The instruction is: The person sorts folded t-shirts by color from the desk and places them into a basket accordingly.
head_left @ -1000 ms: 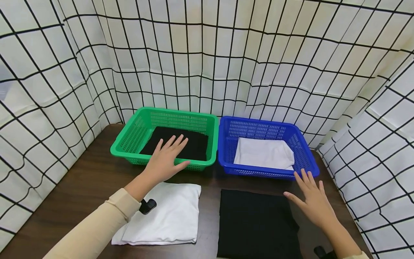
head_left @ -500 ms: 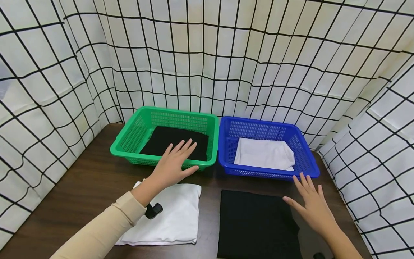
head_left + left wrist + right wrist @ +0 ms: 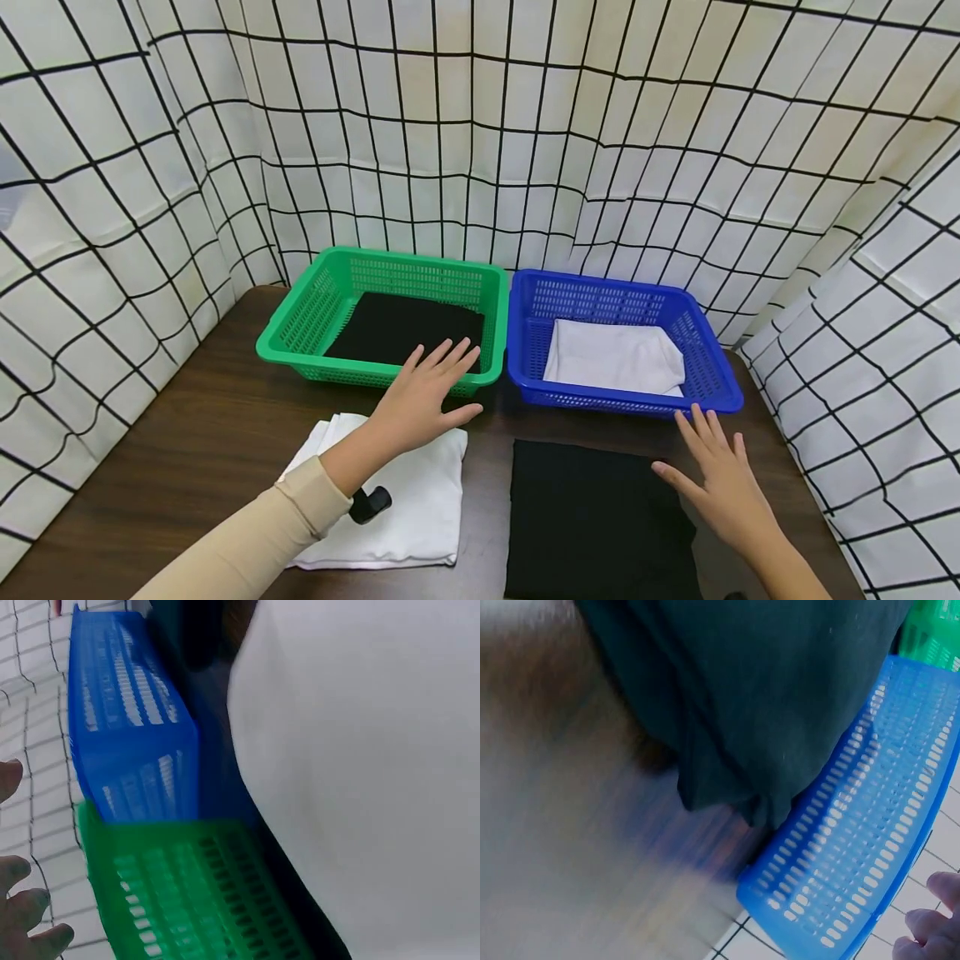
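My left hand (image 3: 422, 403) is spread with nothing in it, above the near side of the green basket (image 3: 292, 358) and the folded white cloth (image 3: 420, 508) on the table. Inside that basket lies a folded black cloth (image 3: 397, 327). With its fingers apart and empty, my right hand (image 3: 722, 487) hovers near the right edge of the black cloth (image 3: 592, 517) on the table, its fingertips by the front rim of the blue basket (image 3: 615, 400). A folded white cloth (image 3: 611, 354) rests in the blue basket.
The two baskets stand side by side at the back of the dark brown table (image 3: 187, 417). A white curtain (image 3: 525, 150) with black grid lines surrounds the table at the back and both sides.
My left hand has moved right and toward me, away from over the green basket. My right hand has shifted slightly left and toward me. The cloths and baskets have stayed put.
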`<state>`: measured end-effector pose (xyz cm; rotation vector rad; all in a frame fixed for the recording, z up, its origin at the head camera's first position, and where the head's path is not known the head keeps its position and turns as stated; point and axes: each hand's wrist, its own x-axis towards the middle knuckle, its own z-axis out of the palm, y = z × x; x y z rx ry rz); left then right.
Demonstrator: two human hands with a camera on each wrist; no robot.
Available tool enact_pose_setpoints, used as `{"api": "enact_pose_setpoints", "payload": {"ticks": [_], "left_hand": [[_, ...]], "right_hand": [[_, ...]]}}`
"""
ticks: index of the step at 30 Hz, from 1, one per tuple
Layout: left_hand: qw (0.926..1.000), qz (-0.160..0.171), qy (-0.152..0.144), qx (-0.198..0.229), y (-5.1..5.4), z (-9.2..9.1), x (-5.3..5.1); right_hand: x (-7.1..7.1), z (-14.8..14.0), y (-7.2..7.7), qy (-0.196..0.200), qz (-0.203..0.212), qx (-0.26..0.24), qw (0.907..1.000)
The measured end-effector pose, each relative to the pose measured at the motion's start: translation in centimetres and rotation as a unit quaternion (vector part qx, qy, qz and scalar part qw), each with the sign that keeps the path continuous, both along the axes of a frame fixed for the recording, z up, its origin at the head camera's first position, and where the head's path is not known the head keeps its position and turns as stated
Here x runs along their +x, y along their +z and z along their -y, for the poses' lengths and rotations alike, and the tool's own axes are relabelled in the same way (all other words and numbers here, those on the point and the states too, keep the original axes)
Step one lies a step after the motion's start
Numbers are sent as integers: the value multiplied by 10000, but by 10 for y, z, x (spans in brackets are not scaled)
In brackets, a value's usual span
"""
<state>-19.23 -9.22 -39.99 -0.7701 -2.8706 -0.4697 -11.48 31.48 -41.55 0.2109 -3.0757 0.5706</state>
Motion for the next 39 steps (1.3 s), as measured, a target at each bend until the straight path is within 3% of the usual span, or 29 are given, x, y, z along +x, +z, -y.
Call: {"api": "enact_pose_setpoints", "payload": {"ticks": [7,24,31,39], "left_hand": [[9998,-10,-170,71,-2,-13,11],[9995,53,-292,93,-3,-26,16],[9988,88,-474,129,-5,-32,21],[9979,-123,-626,-87,-12,-40,26]], "right_hand": [[9,7,1,42,89,-105,9999],[12,17,-3,136,-33,-269,9995],[15,24,-6,188,-24,-253,9995],[17,27,-10,226,-7,-364,9991]]}}
